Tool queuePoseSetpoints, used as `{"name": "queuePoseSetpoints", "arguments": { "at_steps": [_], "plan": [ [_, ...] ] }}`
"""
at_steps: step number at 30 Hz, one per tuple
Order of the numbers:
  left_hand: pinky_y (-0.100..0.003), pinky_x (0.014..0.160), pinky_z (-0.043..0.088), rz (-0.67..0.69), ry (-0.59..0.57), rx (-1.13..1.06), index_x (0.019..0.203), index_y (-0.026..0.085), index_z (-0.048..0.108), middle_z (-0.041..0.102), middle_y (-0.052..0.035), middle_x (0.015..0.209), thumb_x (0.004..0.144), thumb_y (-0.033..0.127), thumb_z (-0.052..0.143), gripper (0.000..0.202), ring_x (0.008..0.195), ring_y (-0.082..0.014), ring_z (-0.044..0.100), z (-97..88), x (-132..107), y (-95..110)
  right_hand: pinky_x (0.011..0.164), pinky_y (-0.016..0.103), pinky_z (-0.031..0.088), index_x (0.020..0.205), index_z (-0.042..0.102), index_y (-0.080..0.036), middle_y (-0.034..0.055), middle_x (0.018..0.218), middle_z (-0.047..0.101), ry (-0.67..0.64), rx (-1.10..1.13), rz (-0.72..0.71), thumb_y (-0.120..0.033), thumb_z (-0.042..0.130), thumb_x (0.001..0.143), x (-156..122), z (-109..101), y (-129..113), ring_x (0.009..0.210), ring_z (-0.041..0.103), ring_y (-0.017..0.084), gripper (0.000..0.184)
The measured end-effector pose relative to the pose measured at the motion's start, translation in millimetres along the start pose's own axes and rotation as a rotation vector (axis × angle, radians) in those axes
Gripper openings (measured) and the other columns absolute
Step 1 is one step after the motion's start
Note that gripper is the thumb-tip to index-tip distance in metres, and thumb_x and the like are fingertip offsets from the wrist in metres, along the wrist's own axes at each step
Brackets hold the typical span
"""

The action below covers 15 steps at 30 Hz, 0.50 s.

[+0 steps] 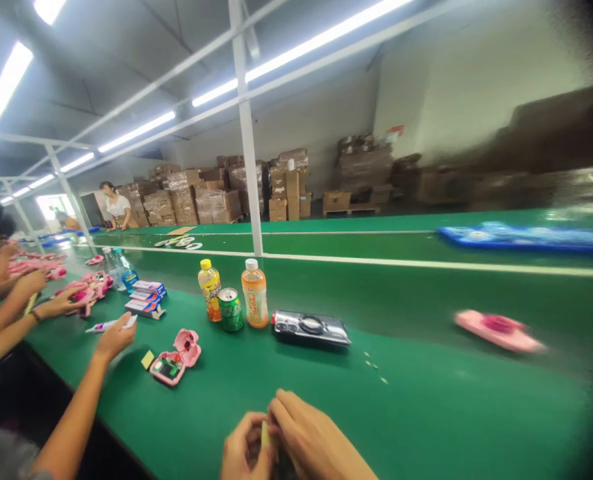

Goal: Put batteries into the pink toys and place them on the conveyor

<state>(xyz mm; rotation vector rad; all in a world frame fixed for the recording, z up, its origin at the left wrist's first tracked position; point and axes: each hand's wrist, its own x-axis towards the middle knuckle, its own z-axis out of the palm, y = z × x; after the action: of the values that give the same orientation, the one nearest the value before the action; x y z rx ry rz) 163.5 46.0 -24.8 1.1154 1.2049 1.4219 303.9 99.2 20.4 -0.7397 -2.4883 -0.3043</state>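
My left hand (246, 448) is closed at the bottom middle, with a thin pale-yellow piece (265, 433) edge-on between thumb and fingers. Against it, my right hand (312, 427) has its fingers bent together; its fingertips are hidden, so what they pinch does not show. Both hands are above the green work surface (216, 400). Beyond them lie a silver-and-black phone-like object (311, 328) and a few small pale scraps (371, 364). To the left, an open pink case (189, 349) shows a green circuit board inside, beside a small yellow square (147, 360).
Two drink bottles (255, 293) and a green can (231, 310) stand ahead. A co-worker's hand (116, 340) holds a white tube (107, 325) at left, near small boxes (147, 298). At right are a blurred pink part (499, 330) and a blue tray (526, 245). A white post (249, 147) rises ahead.
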Motion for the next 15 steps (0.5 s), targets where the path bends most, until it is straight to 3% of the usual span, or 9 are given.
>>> {"name": "queuePoseSetpoints", "arguments": {
  "at_steps": [3, 5, 6, 8, 12, 15],
  "plan": [
    [-0.032, 0.08, 0.058, -0.025, -0.066, 0.054, 0.102, 0.016, 0.071, 0.077, -0.0137, 0.096, 0.085, 0.074, 0.065, 0.061, 0.087, -0.0247, 0.073, 1.6, -9.3, 19.1, 0.061, 0.032, 0.042, 0.084, 0.043, -0.023, 0.0012, 0.079, 0.057, -0.025, -0.12, -0.009, 0.003, 0.052, 0.076, 4.5, -10.9, -9.9, 0.067, 0.056, 0.02, 0.028],
    [-0.036, 0.081, 0.061, 0.002, -0.025, 0.173, 0.103, 0.016, 0.072, 0.077, -0.015, 0.099, 0.086, 0.073, 0.064, 0.06, 0.092, -0.0285, 0.074, -6.3, -13.2, 39.7, 0.062, 0.033, 0.043, 0.084, 0.046, -0.022, 0.0018, 0.078, 0.057, -0.097, -0.177, -0.004, 0.003, 0.054, 0.08, 8.6, -21.3, -17.5, 0.068, 0.056, 0.02, 0.027],
    [-0.037, 0.076, 0.062, 0.059, 0.068, 0.27, 0.101, 0.016, 0.073, 0.078, -0.0147, 0.095, 0.086, 0.073, 0.063, 0.06, 0.091, -0.0295, 0.075, -15.5, -12.7, 52.1, 0.062, 0.033, 0.043, 0.084, 0.047, -0.022, 0.002, 0.078, 0.056, -0.131, -0.195, -0.003, 0.002, 0.056, 0.083, 10.7, -26.0, -20.9, 0.067, 0.055, 0.021, 0.026],
    [-0.04, 0.08, 0.063, 0.165, 0.165, 0.451, 0.101, 0.019, 0.074, 0.077, -0.0135, 0.096, 0.081, 0.069, 0.072, 0.054, 0.099, -0.0318, 0.074, -45.6, -5.4, 79.6, 0.06, 0.034, 0.042, 0.083, 0.05, -0.021, 0.0026, 0.077, 0.056, -0.18, -0.227, 0.005, 0.0, 0.059, 0.085, 14.3, -32.8, -25.7, 0.066, 0.054, 0.021, 0.022],
    [-0.053, 0.09, 0.06, 0.266, 0.289, 0.539, 0.11, 0.026, 0.071, 0.074, -0.0063, 0.108, 0.094, 0.079, 0.039, 0.064, 0.116, -0.0289, 0.069, -124.7, 23.3, 131.1, 0.059, 0.036, 0.042, 0.084, 0.053, -0.019, 0.0037, 0.079, 0.057, -0.207, -0.224, 0.027, -0.004, 0.062, 0.087, 15.2, -35.6, -27.0, 0.068, 0.053, 0.023, 0.018],
    [-0.057, 0.094, 0.058, 0.37, 0.323, 0.62, 0.11, 0.025, 0.072, 0.073, -0.0068, 0.106, 0.094, 0.08, 0.036, 0.068, 0.116, -0.0302, 0.066, -158.5, 36.0, 149.0, 0.063, 0.035, 0.043, 0.086, 0.055, -0.019, 0.0033, 0.083, 0.059, -0.203, -0.118, 0.051, -0.004, 0.065, 0.089, 12.9, -34.6, -21.8, 0.072, 0.055, 0.022, 0.018]
  ]
}}
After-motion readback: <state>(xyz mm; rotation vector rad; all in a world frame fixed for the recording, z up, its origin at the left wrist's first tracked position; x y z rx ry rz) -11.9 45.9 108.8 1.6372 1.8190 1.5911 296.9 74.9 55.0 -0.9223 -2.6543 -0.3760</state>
